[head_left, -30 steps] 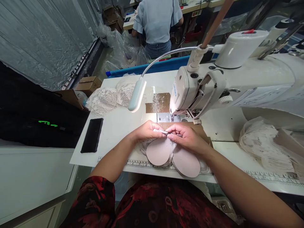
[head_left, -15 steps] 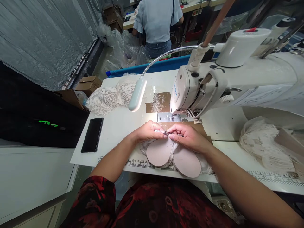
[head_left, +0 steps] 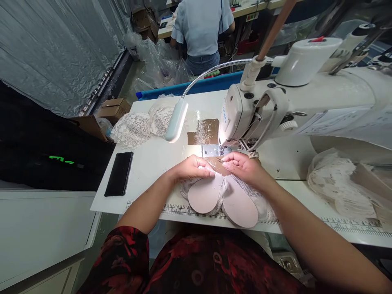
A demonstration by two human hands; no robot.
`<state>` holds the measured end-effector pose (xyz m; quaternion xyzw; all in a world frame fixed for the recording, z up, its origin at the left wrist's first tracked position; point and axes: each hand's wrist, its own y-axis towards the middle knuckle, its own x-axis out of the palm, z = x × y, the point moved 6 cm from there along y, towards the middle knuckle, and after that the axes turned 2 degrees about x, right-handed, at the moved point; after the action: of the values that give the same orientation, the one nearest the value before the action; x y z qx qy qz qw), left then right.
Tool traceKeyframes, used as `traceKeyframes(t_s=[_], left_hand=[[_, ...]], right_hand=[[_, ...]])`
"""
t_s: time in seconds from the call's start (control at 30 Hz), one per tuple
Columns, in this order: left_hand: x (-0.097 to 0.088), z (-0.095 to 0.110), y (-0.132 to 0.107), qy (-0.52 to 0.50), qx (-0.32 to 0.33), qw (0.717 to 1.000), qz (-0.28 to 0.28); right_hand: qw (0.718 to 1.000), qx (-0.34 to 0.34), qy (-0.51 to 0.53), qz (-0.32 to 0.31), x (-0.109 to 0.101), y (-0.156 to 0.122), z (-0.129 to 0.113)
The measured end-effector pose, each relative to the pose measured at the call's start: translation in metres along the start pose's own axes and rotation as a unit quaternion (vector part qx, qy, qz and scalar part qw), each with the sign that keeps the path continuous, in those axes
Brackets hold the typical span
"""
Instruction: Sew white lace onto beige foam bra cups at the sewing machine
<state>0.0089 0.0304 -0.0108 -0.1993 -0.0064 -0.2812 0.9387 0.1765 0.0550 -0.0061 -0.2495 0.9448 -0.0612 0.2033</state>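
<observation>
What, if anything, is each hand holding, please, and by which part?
The left hand pinches the padded lace piece by its top edge; the right hand grips a thin pointed tool just behind its exposed tip.

Your top (head_left: 180,265), one: black ground, blotchy red floral print, round button-like discs (head_left: 197,278) at the front. Your left sleeve (head_left: 130,245), one: matching print, loose cut, ending near the elbow. Your left hand (head_left: 192,168), right hand (head_left: 244,168), forearms (head_left: 154,200): bare.

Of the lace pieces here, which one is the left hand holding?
The front-middle lace piece, showing two smooth pale ovals; the left hand pinches its upper edge. The back-left lace and right lace pile lie untouched.
</observation>
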Motion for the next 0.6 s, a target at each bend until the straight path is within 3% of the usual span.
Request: traceKeyframes(t_s=[0.13, 0.27, 0.43, 0.6], left_hand=[[-0.003, 0.001, -0.002, 0.005, 0.023, 0.999, -0.030], [0.000, 0.011, -0.007, 0.167, 0.076, 0.982, -0.043], [0.019, 0.021, -0.017, 0.483, 0.071, 0.872, -0.038], [0.036, 0.033, -0.043, 0.604, 0.092, 0.789, -0.059]], right_hand=[[0.987, -0.010, -0.158, -0.031, -0.016, -0.009, -0.002], [0.958, -0.023, -0.273, -0.081, -0.005, -0.027, -0.007], [0.952, -0.075, -0.287, -0.072, 0.011, -0.046, -0.017], [0.974, -0.062, -0.215, -0.038, -0.004, -0.058, -0.020]])
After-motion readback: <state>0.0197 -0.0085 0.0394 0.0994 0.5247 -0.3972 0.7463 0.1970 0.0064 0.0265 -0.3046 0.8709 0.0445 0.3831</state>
